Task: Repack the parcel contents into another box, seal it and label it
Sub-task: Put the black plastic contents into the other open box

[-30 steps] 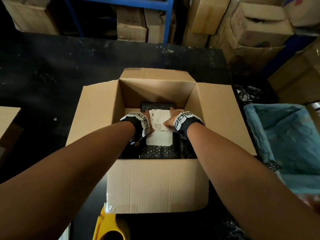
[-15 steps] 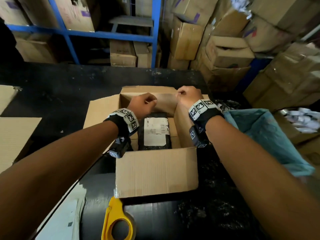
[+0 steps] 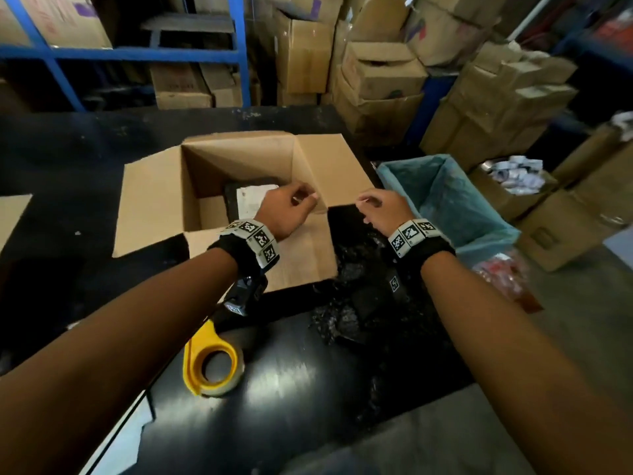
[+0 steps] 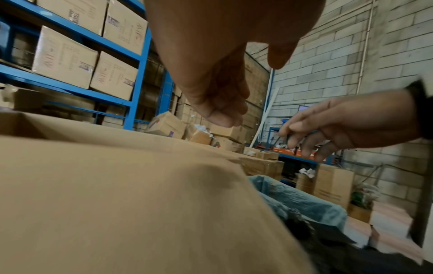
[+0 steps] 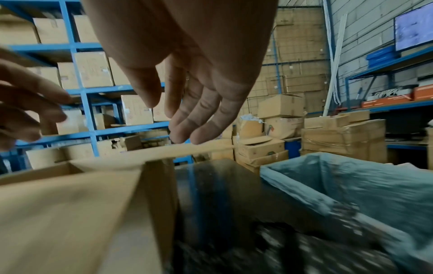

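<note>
An open cardboard box point(image 3: 154, 207) stands on the black table. Inside it lies a black parcel point(image 3: 236, 207) with a white label point(image 3: 255, 200) on top. My left hand point(image 3: 303, 200) hovers over the box's right side with loosely curled fingers, holding nothing. My right hand point(image 3: 368, 205) hangs just beside it at the near corner of the raised right flap point(image 3: 335, 173), fingers relaxed and empty. The left wrist view shows the left hand point(image 4: 218, 107) above the cardboard point(image 4: 117, 204). In the right wrist view the right fingertips point(image 5: 187, 135) sit just over the flap edge.
A yellow tape dispenser point(image 3: 212, 361) lies near the table's front, under my left forearm. Crumpled black plastic wrap point(image 3: 359, 303) lies right of the box. A blue-lined bin point(image 3: 445, 200) stands past the table's right edge. Flat cardboard point(image 3: 13, 214) lies far left; stacked cartons fill the background.
Both hands came up out of the box off the parcel, rose to the far flap, then moved right toward the right flap. The parcel stays in the box.
</note>
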